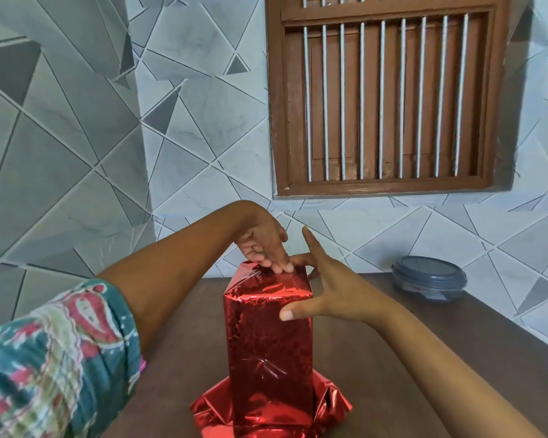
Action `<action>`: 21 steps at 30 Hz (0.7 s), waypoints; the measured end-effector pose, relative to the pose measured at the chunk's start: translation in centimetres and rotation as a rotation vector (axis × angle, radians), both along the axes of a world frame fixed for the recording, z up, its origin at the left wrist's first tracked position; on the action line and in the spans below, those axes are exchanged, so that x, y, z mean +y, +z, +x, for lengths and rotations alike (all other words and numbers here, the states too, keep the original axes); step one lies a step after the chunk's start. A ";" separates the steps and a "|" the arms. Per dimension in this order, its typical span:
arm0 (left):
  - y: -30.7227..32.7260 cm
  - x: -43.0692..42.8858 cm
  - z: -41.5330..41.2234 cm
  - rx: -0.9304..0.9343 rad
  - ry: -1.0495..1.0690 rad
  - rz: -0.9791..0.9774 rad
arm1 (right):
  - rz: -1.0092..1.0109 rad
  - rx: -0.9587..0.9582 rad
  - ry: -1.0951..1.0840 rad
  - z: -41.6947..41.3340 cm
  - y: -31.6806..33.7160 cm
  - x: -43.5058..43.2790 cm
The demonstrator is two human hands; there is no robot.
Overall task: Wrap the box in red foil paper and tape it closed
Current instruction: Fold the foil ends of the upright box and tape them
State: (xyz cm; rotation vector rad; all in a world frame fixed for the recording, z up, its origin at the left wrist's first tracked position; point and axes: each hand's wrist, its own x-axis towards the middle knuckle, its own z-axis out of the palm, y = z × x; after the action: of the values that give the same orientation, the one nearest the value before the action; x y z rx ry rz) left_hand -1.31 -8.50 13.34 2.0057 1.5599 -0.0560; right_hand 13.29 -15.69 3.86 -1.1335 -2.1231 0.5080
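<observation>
1. box (268, 336) stands upright on end on the tabletop (424, 358), about midway between its left and right edges, closer to the near edge than to the wall.
2. red foil (332, 403) already covers every side face that shows. a clear crinkled patch low on the near face could be tape, can't tell.
3. top end: foil is folded over and creased flat, except the far-left corner, which sticks up a bit.
4. left hand (261, 245) comes in from above with its fingers fairly straight, tips pressing the top fold down along the far top edge. it isn't pinching anything.
5. right hand (336, 289) is spread wide. thumb presses the near face just under the top right corner, index points up free, and the other fingers reach around the top's far right edge. looks like bracing, not gripping.
6. bottom end: spare foil flares out loose on the tabletop around the base, unfolded.
7. my read: body wrap done, top fold in hand. left to do: tape the top, flip the box, fold and tape the bottom.
8. no tape roll in view. only other item is a round lidded container (429, 276) at the far right edge by the wall, well apart from the box.
</observation>
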 end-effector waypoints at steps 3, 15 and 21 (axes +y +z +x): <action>0.1 0.0 0.1 0.063 0.033 -0.010 | 0.012 0.006 0.002 0.0 -0.1 0.0; -1.3 0.3 -4.3 0.006 0.161 0.037 | 0.078 0.001 -0.009 0.0 -0.5 -0.1; -0.4 -2.1 -7.2 -0.176 0.139 0.273 | 0.098 -0.004 0.004 0.2 -0.9 0.2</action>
State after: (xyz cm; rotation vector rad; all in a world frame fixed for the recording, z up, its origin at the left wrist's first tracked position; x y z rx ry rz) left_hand -8.46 -10.59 12.91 2.0335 1.6581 0.3980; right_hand 13.46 -15.52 2.94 -1.0763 -2.1294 0.3994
